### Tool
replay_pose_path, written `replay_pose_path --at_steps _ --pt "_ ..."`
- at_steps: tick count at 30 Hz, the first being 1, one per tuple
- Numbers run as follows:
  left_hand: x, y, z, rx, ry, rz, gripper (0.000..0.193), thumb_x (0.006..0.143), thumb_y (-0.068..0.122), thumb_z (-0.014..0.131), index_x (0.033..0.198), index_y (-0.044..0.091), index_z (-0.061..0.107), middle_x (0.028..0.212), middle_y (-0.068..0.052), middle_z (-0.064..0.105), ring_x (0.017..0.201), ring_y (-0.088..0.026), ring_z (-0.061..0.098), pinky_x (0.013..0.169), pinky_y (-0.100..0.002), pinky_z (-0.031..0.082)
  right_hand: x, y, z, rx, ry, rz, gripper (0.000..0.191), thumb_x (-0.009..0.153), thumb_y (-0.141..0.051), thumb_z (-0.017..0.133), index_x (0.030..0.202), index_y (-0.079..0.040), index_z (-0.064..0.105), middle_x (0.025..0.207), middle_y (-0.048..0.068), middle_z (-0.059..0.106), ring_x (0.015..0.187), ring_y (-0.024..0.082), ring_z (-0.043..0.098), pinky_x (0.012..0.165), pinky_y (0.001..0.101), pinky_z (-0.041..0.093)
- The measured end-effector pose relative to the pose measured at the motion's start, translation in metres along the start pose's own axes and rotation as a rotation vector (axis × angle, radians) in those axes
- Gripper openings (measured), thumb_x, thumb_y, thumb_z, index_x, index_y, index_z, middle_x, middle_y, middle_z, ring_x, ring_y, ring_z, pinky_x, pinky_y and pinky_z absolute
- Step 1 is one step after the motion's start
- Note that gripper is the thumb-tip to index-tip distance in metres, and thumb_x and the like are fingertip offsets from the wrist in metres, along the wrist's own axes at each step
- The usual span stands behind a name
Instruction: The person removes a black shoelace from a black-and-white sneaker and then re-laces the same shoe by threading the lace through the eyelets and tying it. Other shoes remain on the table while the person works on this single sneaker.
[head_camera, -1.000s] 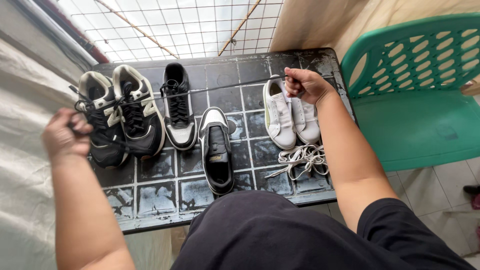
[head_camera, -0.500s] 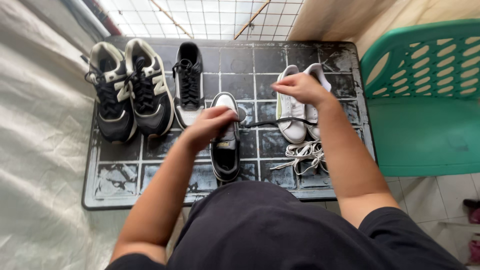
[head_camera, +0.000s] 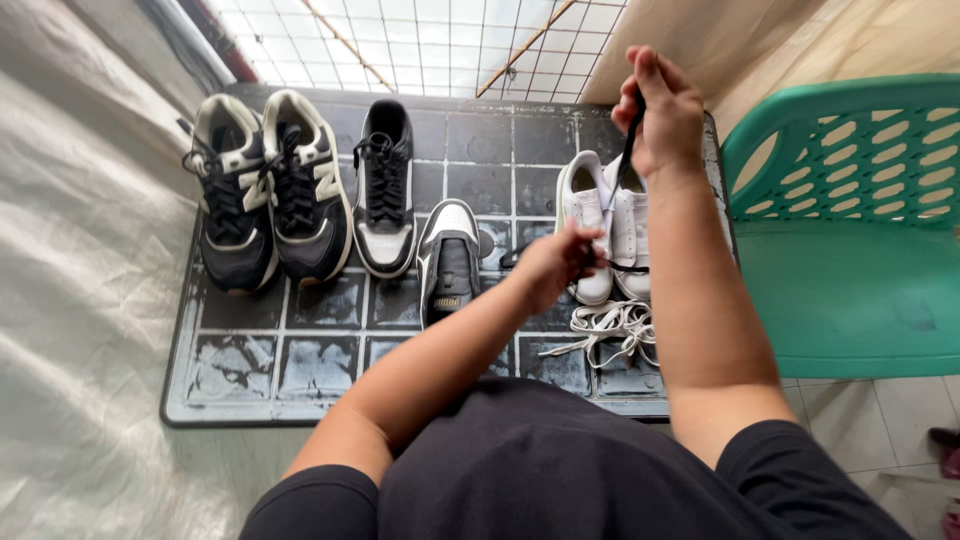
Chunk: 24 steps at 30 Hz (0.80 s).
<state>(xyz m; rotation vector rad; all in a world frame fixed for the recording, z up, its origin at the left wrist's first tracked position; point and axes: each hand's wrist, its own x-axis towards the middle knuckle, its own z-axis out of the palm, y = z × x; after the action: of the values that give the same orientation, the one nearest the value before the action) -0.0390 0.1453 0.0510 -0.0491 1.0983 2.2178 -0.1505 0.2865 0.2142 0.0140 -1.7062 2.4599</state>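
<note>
Head view: the right hand (head_camera: 662, 112) is raised above the white sneakers (head_camera: 607, 222), fingers clamped on the top of a black lace (head_camera: 627, 152), which hangs down taut. The left hand (head_camera: 553, 265) sits lower, over the same sneakers, fingers pinched on the lace's other end, so the lace is stretched between the two hands (held straight, it seems, to keep it from tangling). A loose white lace (head_camera: 607, 328) lies in a heap on the tiled worktop (head_camera: 300, 355). A lone black shoe (head_camera: 447, 262) lies just left of the left hand, laceless as far as can be seen. A green chair (head_camera: 850, 260) stands to the right.
</note>
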Motion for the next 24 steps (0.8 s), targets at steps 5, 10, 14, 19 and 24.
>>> replay_pose_path --at_steps 5,10,14,19,24 --pt "-0.005 0.012 -0.020 1.225 -0.007 -0.013 0.055 0.095 0.048 0.062 0.137 0.013 0.058 0.132 -0.012 0.066 0.115 -0.026 0.066 0.095 -0.041 0.051 0.026 0.046 0.005 -0.591 -0.444 0.053 0.022 0.101 -0.018 0.067 0.114 -0.003 0.077 0.105 0.004 0.078 0.077 0.008 0.068 0.063 0.0244 0.056" --pt "-0.057 0.064 -0.100 1.570 0.615 0.179 0.020 0.090 0.028 0.069 0.106 0.021 0.079 0.103 -0.010 0.075 0.099 -0.032 0.070 0.086 -0.045 0.053 -0.030 0.133 0.013 -0.764 -0.560 0.523 0.019 0.091 -0.014 0.076 0.107 -0.004 0.078 0.084 0.009 0.076 0.066 0.011 0.069 0.058 0.0251 0.057" --pt "-0.078 0.066 -0.126 1.690 0.707 0.162 0.013 0.078 0.024 0.080 0.090 0.021 0.081 0.104 -0.006 0.071 0.107 -0.030 0.062 0.091 -0.044 0.049 -0.066 0.172 0.037 -0.926 -0.659 0.336 0.017 0.085 -0.020 0.081 0.098 -0.010 0.081 0.085 0.008 0.078 0.075 0.016 0.072 0.069 0.0311 0.057" --pt "-0.078 0.047 -0.132 1.607 0.792 0.132 0.017 0.074 0.032 0.087 0.088 0.023 0.081 0.103 -0.002 0.067 0.110 -0.028 0.058 0.093 -0.044 0.048 -0.080 0.185 0.057 -1.213 -0.757 0.088 0.018 0.080 -0.023 0.083 0.094 -0.012 0.080 0.090 0.011 0.076 0.084 0.027 0.073 0.078 0.0377 0.057" --pt "-0.071 0.044 -0.128 1.583 0.829 0.088 0.019 0.071 0.030 0.088 0.088 0.027 0.082 0.103 0.000 0.066 0.110 -0.027 0.056 0.092 -0.045 0.044 -0.078 0.182 0.072 -1.399 -0.781 0.069 0.011 0.080 -0.016 0.080 0.091 -0.013 0.082 0.090 0.012 0.077 0.088 0.030 0.073 0.082 0.0397 0.056"
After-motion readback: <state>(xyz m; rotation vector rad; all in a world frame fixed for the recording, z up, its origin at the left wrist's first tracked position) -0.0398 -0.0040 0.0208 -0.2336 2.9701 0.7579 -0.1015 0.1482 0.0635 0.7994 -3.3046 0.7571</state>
